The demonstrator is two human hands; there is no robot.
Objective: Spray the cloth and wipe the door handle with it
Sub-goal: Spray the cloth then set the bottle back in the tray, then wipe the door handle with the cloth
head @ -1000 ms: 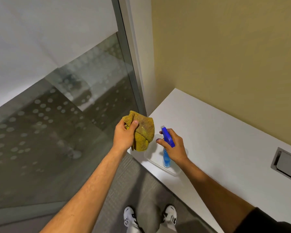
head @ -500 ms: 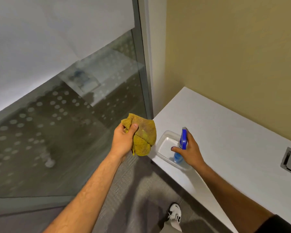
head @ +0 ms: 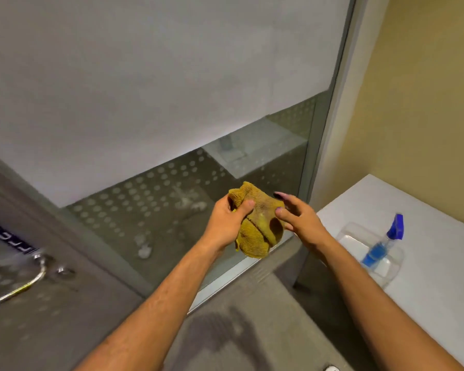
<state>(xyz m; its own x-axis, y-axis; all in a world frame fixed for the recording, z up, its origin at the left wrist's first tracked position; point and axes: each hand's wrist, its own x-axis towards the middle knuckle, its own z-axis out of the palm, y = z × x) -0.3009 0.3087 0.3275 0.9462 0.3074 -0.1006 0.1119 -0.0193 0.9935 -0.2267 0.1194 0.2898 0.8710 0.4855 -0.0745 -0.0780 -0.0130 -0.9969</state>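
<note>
Head view: a bunched yellow cloth point(head: 256, 226) is gripped in the left hand point(head: 227, 223), fingers curled around its left side, thumb pressed onto the top fold. The right hand point(head: 299, 222) is seen at the cloth's right edge with fingers spread and loosely extended; fingertips point(head: 279, 210) appear to touch the fabric, nothing is clamped by it. Cloth is held in mid-air in front of the dotted lower part of a glass partition point(head: 172, 188), above grey carpet point(head: 252, 317).

A spray bottle point(head: 383, 243) with blue liquid and a blue nozzle is seen tilted inside a clear plastic tray point(head: 351, 236), on the white bench point(head: 426, 263) to the right, apart from both hands. The door handle point(head: 16, 279), a curved metal loop, is blurred at the far left edge on a grey door point(head: 51, 303), well apart from the cloth. A small dark label point(head: 8, 238) above it cannot be read
</note>
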